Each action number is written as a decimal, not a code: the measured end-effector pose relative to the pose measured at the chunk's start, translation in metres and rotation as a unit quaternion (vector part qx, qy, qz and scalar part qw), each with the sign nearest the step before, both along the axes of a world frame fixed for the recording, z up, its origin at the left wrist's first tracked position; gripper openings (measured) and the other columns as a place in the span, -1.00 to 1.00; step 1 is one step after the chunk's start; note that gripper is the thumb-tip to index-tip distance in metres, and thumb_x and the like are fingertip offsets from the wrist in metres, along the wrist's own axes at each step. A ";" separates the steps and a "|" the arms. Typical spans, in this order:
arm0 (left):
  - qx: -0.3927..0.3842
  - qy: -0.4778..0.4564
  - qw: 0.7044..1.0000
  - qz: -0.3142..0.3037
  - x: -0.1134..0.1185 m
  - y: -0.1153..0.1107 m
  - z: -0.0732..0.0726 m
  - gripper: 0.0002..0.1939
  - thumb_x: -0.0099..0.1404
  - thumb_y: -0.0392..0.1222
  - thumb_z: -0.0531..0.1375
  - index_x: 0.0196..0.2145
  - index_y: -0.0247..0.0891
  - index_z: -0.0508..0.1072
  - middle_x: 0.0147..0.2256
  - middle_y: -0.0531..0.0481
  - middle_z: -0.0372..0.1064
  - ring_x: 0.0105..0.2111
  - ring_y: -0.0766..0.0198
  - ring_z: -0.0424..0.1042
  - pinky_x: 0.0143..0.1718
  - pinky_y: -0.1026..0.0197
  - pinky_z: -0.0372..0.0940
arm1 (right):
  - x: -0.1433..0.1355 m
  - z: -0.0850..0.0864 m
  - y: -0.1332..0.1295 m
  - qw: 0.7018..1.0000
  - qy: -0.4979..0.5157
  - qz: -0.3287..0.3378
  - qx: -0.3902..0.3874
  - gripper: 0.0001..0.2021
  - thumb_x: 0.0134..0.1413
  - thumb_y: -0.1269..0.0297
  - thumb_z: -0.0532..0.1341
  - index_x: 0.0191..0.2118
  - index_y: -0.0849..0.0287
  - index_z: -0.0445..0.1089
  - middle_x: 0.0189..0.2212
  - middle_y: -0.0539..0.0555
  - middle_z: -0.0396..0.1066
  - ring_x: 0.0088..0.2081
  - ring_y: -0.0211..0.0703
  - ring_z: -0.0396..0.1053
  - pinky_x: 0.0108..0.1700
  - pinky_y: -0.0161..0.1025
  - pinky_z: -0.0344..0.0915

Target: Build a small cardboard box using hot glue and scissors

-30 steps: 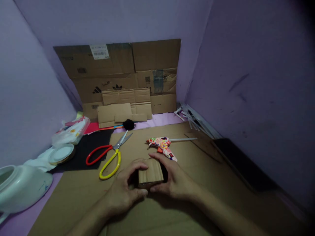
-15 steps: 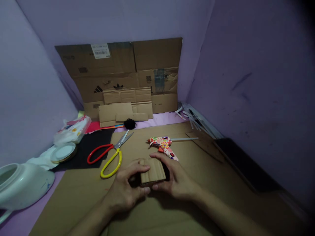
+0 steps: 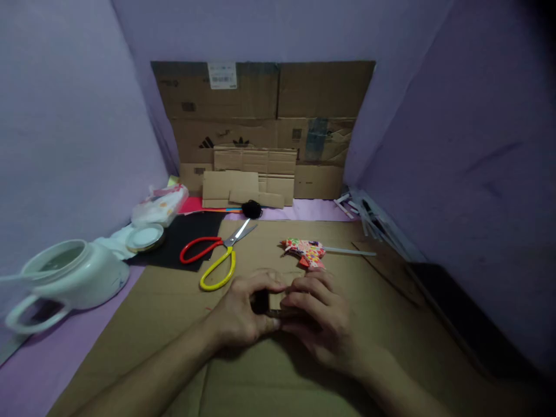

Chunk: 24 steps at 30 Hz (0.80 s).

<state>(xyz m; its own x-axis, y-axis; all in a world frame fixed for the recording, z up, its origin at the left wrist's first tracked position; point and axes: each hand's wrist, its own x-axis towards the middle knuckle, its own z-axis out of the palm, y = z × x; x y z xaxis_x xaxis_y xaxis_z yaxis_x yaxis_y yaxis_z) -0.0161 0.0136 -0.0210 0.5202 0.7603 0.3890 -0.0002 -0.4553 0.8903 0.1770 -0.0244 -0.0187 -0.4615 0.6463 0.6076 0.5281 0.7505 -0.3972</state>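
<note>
Between my hands is a small curved, box-like piece with a light wood-grain top [image 3: 275, 302] and a dark hollow side, mostly covered by fingers. My left hand [image 3: 248, 306] grips its left end, thumb below and fingers above. Across its top and right side, the bent fingers of my right hand [image 3: 320, 315] press and hold it. Just beyond my right hand lies a flower-patterned glue gun [image 3: 306, 250] with a clear glue stick in its back, nozzle to the left. Scissors [image 3: 229, 242] with one red and one yellow handle lie partly open to the left.
Brown cardboard [image 3: 165, 347] covers the work surface. A white pot [image 3: 98, 278], a lidded tin [image 3: 145, 236] and black sheet [image 3: 186, 249] are on the left. Behind stand a cardboard panel [image 3: 324, 90], cut pieces and black yarn [image 3: 252, 209]. A dark slab [image 3: 460, 313] lies right.
The view has shifted, so the surroundings appear farther right. My right hand's fingers have moved over the top of the held piece, hiding more of its wood-grain face.
</note>
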 end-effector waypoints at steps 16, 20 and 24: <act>0.062 0.040 0.997 0.032 -0.006 -0.003 -0.009 -0.68 -0.05 -0.34 0.36 -0.26 -0.29 0.52 -0.27 -0.08 0.40 -0.28 0.18 0.44 -0.25 0.17 0.36 | -0.005 -0.004 0.002 1.000 0.013 -0.010 0.020 -0.86 0.06 0.51 0.25 -0.27 0.15 0.39 -0.33 0.08 0.41 -0.25 -0.08 0.30 -0.15 -0.08 0.27; 0.139 0.083 0.986 0.029 -0.009 -0.002 -0.009 -0.65 0.01 -0.29 0.35 -0.18 -0.26 0.51 -0.27 -0.08 0.40 -0.30 0.18 0.44 -0.27 0.19 0.36 | -0.005 -0.004 0.002 1.000 0.017 -0.009 0.019 -0.85 0.03 0.54 0.26 -0.27 0.17 0.40 -0.32 0.09 0.40 -0.24 -0.08 0.29 -0.17 -0.09 0.27; 0.180 0.101 0.978 0.019 -0.012 -0.001 -0.008 -0.65 0.08 -0.29 0.31 -0.13 -0.22 0.49 -0.25 -0.09 0.39 -0.29 0.19 0.43 -0.27 0.18 0.36 | -0.007 -0.002 0.000 1.000 0.020 -0.011 0.019 -0.84 0.03 0.56 0.24 -0.29 0.17 0.39 -0.33 0.09 0.40 -0.25 -0.09 0.28 -0.17 -0.09 0.26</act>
